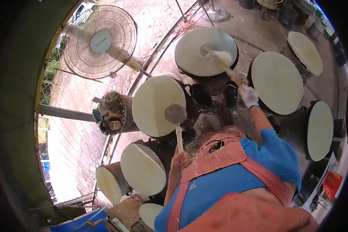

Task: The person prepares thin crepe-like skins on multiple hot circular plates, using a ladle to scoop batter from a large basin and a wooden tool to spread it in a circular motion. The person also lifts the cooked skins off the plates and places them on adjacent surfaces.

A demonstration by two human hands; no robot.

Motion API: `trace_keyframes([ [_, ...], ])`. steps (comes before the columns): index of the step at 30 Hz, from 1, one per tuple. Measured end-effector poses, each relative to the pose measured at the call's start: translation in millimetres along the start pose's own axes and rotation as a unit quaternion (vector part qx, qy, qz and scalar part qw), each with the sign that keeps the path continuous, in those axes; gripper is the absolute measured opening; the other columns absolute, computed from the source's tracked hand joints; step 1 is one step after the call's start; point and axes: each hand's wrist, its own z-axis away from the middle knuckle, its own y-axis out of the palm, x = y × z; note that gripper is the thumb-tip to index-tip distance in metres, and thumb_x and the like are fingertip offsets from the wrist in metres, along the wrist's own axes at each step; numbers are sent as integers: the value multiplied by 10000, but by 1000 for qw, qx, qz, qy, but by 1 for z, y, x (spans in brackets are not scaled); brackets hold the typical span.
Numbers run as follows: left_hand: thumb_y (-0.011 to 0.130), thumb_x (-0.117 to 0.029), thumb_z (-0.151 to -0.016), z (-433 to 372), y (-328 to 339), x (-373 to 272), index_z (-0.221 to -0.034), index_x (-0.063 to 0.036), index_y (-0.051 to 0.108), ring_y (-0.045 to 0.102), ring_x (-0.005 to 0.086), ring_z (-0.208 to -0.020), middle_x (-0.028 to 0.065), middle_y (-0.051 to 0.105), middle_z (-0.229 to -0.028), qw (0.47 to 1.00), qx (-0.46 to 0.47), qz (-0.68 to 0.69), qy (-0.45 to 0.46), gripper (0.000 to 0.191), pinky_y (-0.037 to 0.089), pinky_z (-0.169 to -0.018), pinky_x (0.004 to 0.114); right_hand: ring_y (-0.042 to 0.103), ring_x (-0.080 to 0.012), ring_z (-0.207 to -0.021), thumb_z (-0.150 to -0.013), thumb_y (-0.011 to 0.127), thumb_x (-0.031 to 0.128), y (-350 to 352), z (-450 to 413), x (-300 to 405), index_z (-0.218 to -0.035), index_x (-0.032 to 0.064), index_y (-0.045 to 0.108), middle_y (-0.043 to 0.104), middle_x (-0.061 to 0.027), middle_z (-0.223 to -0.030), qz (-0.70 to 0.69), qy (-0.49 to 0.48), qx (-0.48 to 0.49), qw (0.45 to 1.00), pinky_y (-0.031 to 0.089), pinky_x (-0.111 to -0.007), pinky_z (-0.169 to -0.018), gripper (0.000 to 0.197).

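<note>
My left hand (182, 160) grips the pale handle of a round, flat-headed metal tool (175, 113). Its disc is over a thin pale sheet of batter or dough (153, 98) on a round griddle; whether it touches the sheet, I cannot tell. In a white glove, my right hand (249, 97) is closed around a wooden-handled tool (233, 76), blurred by motion. At its far end is a soft white mass (222, 58), over the far griddle (227, 40). Pale batter or dough covers much of that griddle, with grey metal showing at its upper right.
More pale-topped round griddles stand to the right (278, 82) and at lower left (140, 171). One sheet (305, 53) lies at far right. A pedestal fan (101, 42) stands at upper left, beside wire fencing. Jars and small items crowd a drum top (113, 113).
</note>
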Motion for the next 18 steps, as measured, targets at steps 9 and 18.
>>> trace_keyframes([
  [9,406,-96,-890,-19,0,-8,-1325,-390,200,307,60,-375,6,323,-596,979,-202,-25,-13,564,254,-283,159,593,-323,-701,-806,547,266,-3,17,43,-940,124,624,616,-147,-785,66,-23,69,995,468,-411,-623,210],
  [18,390,-165,-916,-46,25,-28,-932,-190,419,263,80,-332,-2,295,-543,972,-158,123,-121,41,239,-256,190,588,-330,-656,-785,563,358,7,-32,46,-958,168,632,592,-171,-699,65,8,-47,997,469,-434,-610,266],
])
